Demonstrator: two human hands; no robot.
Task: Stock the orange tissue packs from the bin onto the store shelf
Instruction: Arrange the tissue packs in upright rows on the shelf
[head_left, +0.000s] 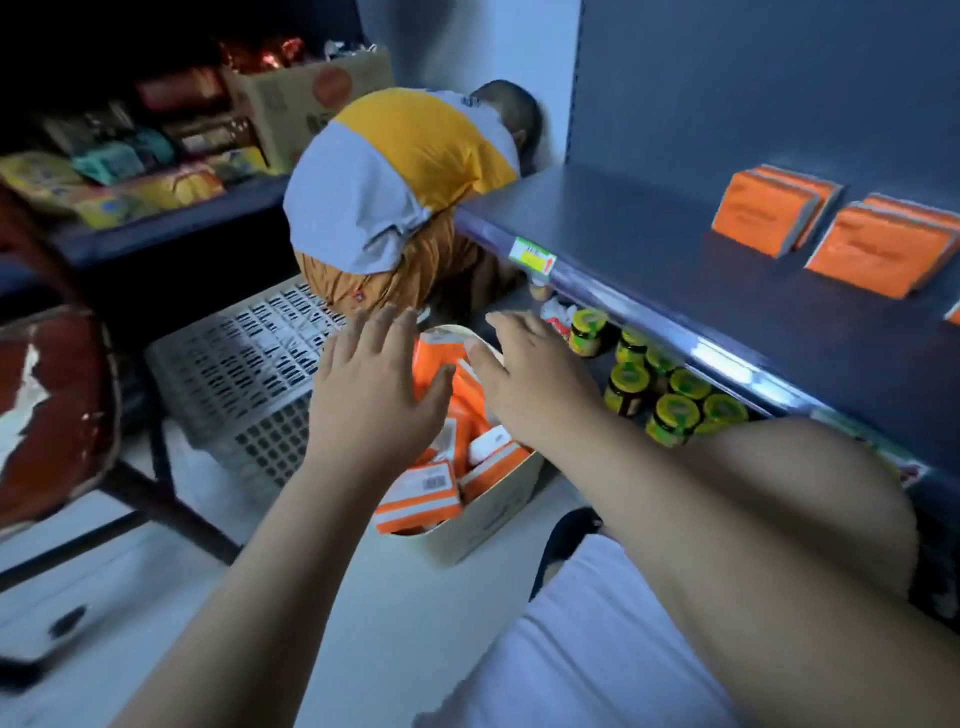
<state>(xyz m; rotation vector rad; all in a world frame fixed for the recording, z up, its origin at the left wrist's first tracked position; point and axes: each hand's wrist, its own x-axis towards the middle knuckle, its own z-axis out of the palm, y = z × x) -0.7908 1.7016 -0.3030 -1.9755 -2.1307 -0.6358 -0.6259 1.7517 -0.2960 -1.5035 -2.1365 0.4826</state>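
A white bin (488, 519) on the floor holds several orange tissue packs (418, 499). My left hand (371, 384) hovers over the bin's left side, fingers spread straight, holding nothing. My right hand (524, 371) reaches over the bin's far right, fingers straight, also holding nothing. On the dark store shelf (649, 244) at the right stand two upright groups of orange tissue packs (769, 213), the second group (878, 249) closer to the right edge.
A person in a yellow and white shirt (405, 171) crouches just beyond the bin. A grey perforated crate (244, 364) lies left of the bin. Jars with green-yellow lids (670, 395) fill the lower shelf. A worn red chair (47, 405) stands at far left.
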